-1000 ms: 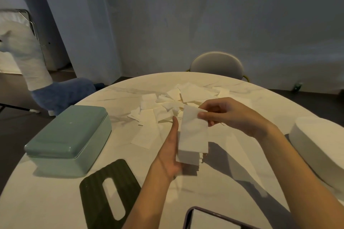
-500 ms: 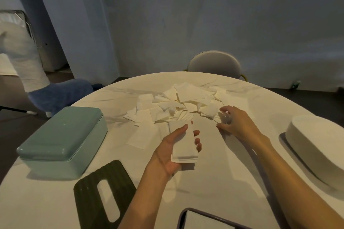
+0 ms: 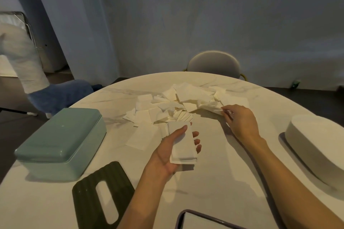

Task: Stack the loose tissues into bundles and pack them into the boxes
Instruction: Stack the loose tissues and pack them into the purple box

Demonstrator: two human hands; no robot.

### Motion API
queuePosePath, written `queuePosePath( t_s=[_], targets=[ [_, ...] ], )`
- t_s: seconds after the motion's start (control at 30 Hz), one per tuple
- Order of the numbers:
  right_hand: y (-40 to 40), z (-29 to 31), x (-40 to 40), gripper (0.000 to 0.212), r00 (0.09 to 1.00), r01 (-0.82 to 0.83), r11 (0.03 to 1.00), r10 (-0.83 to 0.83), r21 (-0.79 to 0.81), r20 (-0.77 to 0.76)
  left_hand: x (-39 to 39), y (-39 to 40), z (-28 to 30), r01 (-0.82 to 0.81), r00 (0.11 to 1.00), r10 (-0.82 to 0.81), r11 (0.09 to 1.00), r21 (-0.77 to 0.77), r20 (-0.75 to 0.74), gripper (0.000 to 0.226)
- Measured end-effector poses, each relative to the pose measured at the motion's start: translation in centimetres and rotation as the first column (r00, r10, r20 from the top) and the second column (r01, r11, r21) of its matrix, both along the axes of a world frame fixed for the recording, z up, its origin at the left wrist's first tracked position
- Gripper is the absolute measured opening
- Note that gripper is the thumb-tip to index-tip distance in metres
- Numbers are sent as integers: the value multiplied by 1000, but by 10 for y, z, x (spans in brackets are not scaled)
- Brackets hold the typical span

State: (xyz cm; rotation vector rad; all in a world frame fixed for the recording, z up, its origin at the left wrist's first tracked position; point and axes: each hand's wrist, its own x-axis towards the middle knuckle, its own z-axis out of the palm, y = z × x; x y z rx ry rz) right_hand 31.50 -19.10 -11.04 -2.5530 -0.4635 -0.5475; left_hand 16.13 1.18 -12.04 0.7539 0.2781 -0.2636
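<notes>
Table: round, pale marble; all items below are borne on it. Green box: lidded, set at the left. White box: set at the right edge. Dark lid: slotted, laid flat beside the green box. Loose tissues: heaped at the table's middle. Bundle: stacked, held above the table in the left hand, thumb laid on top, fingers curled beneath. Right hand: a tissue at the heap's right edge is pinched.
</notes>
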Motion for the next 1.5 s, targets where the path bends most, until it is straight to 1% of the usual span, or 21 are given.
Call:
queuePosePath(
  t_s=[0.1,0.17,0.2,0.23,0.33,0.4,0.47,0.53,0.6,0.73,0.87,1.03,1.13,1.2,1.23,1.3,1.33,1.37,1.4,1.47,1.5],
  targets=[
    [-2,13,-8,29,999,-30,996,28,79,28,-2,1,0,-5,1000,5,1000,11,2,93],
    [0,26,-14,26,997,-69,969,76,237,-22,-4,1,2,-2,1000,2,1000,14,7,94],
    [1,34,-17,24,992,-80,943,106,322,-63,-4,1,4,-4,1000,4,1000,14,3,90],
    [2,42,-19,22,987,-93,925,134,370,-88,-5,2,4,-11,1000,11,1000,22,-4,83],
    [4,61,-24,19,970,-170,936,213,309,-113,-8,4,4,-29,999,31,997,65,-41,64],
    [4,67,-27,18,943,-211,930,275,300,-190,-8,6,5,-47,998,49,998,47,-33,61],
    [2,64,-27,16,898,-229,930,316,288,-305,-9,7,7,-75,997,75,997,11,-5,55],
    [0,52,-27,12,870,-238,958,283,160,-403,-10,9,7,-67,998,68,997,43,-13,45],
    [1,37,-25,8,879,-219,976,200,7,-433,-10,11,7,-54,997,58,995,87,-48,40],
    [3,33,-28,11,905,-149,988,125,-28,-408,-8,12,6,-112,992,114,993,41,-53,42],
    [2,36,-30,15,927,-109,989,63,-104,-371,-6,16,2,-93,993,99,991,101,-66,42],
    [-1,45,-28,15,932,-116,990,134,75,-335,-6,17,0,-81,994,91,986,144,-64,41],
    [2,60,-31,14,910,-179,950,258,255,-324,-6,17,-1,-75,996,81,985,157,-37,43],
    [3,74,-40,10,883,-241,881,373,408,-284,-7,14,2,-78,997,78,992,102,7,45],
    [4,82,-47,10,842,-295,817,467,495,-269,-8,10,4,-87,996,85,995,57,33,45],
    [5,97,-61,14,696,-423,672,671,607,-257,-7,4,5,-89,994,90,996,-28,68,47],
    [7,102,-67,18,622,-480,633,734,607,-274,-7,2,4,-65,992,71,996,-65,100,47],
    [10,105,-72,22,572,-522,626,761,579,-307,-7,1,3,-33,990,45,995,-92,132,47],
    [15,105,-76,28,556,-552,648,755,525,-347,-7,-1,2,-1,990,14,996,-86,143,48],
    [26,98,-77,37,604,-591,723,691,359,-397,-8,-4,1,77,992,-72,996,-52,102,57],
    [29,92,-75,40,639,-599,754,653,270,-406,-9,-6,3,122,989,-116,990,-76,89,64]
  ],
)
